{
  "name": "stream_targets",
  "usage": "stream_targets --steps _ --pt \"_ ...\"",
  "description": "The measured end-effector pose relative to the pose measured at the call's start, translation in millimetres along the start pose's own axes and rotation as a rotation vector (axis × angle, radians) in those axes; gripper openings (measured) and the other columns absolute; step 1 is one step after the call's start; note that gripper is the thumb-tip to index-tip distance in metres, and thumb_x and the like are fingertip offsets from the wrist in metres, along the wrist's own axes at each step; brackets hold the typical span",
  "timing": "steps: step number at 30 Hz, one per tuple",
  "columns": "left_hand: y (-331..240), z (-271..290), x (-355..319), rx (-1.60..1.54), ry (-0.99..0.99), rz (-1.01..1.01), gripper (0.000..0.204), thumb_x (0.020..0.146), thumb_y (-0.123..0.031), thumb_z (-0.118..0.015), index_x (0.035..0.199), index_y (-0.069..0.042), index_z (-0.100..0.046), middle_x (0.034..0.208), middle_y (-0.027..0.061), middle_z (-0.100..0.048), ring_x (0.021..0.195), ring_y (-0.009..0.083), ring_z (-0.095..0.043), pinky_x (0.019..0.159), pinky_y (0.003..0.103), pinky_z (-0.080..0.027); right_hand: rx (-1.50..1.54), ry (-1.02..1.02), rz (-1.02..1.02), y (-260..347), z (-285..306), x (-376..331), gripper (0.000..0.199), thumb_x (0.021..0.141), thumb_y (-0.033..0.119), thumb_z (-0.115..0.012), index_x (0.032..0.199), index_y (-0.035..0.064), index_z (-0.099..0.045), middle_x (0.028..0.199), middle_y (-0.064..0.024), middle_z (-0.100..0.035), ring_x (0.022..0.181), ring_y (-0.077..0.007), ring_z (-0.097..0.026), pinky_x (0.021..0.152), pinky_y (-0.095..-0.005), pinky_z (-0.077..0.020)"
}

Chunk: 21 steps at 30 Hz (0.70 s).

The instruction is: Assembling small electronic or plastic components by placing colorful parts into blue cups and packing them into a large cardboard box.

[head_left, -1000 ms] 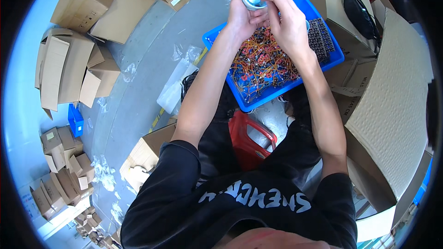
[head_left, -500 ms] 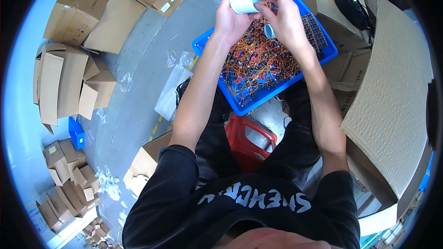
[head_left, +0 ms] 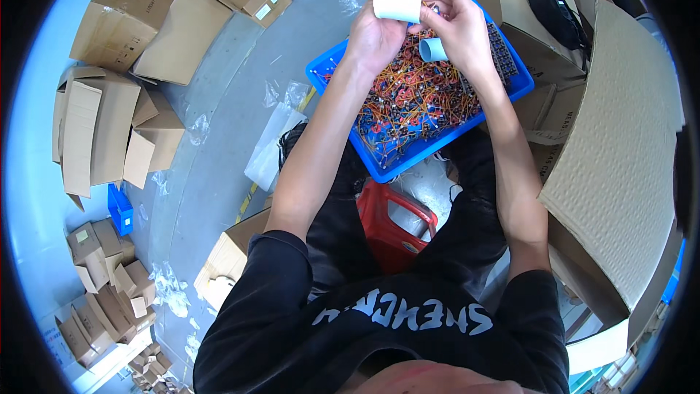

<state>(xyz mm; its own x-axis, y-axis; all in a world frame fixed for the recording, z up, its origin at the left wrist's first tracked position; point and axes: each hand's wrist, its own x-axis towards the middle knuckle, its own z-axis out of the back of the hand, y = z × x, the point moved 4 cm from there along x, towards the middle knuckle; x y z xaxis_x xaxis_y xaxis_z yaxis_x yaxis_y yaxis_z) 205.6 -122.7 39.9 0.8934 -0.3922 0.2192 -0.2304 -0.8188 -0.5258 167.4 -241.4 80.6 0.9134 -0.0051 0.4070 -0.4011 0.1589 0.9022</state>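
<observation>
White cylinder (head_left: 398, 1) in left hand (head_left: 372, 39) — interior hidden

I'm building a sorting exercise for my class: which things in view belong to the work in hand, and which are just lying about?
Apparently in the work:
- white cylinder, in the left hand
- light-blue tube, by the right hand
- blue tray of wired parts

Apparently lying about:
- cardboard boxes
- plastic scraps
- small blue bin

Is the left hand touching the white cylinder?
Touching: the head view shows the white cylinder resting in the left hand, against its palm.
</observation>
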Motion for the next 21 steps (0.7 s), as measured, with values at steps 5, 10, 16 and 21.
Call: stream_targets --steps 5,10,16,21 --pt "1.0 16.1 0.6 0.191 -0.091 0.008 0.035 0.100 -0.029 -0.036 0.123 -0.006 -0.048 0.115 0.0099 -0.057 0.100 0.0187 -0.058 0.072 0.034 -0.051 -0.114 0.058 -0.059 10.7 -5.6 -2.5 0.014 0.087 0.002 -0.060 0.099 -0.0032 -0.054 0.087 -0.0068 -0.064 0.066 -0.0115 -0.064 0.063 -0.0211 -0.0520" --pt "6.1 32.0 1.4 0.200 -0.179 0.000 0.040 0.100 -0.035 -0.034 0.115 -0.001 -0.049 0.105 0.0114 -0.060 0.093 0.0183 -0.062 0.077 0.032 -0.054 -0.061 0.122 -0.101 0.5 -5.2 -2.1 0.016 0.087 0.003 -0.061 0.099 -0.0036 -0.055 0.091 -0.0076 -0.064 0.069 -0.0111 -0.065 0.064 -0.0206 -0.0519" --pt "8.2 24.7 -2.4 0.199 -0.247 0.005 0.037 0.100 -0.035 -0.036 0.112 -0.003 -0.049 0.105 0.0096 -0.060 0.094 0.0185 -0.062 0.079 0.034 -0.054 0.169 0.107 -0.121 -7.4 -0.2 -1.2 0.017 0.082 0.004 -0.066 0.097 -0.0009 -0.060 0.094 -0.0112 -0.067 0.080 -0.0113 -0.067 0.072 -0.0233 -0.0517" --pt "6.4 16.7 -1.8 0.071 -0.202 -0.011 0.041 0.098 -0.039 -0.037 0.117 -0.004 -0.047 0.113 0.0095 -0.057 0.103 0.0197 -0.059 0.089 0.036 -0.050 -0.001 0.025 -0.017 -7.8 -1.8 3.1 0.014 0.085 0.005 -0.063 0.097 -0.0012 -0.059 0.090 -0.0098 -0.067 0.074 -0.0109 -0.067 0.067 -0.0235 -0.0519"
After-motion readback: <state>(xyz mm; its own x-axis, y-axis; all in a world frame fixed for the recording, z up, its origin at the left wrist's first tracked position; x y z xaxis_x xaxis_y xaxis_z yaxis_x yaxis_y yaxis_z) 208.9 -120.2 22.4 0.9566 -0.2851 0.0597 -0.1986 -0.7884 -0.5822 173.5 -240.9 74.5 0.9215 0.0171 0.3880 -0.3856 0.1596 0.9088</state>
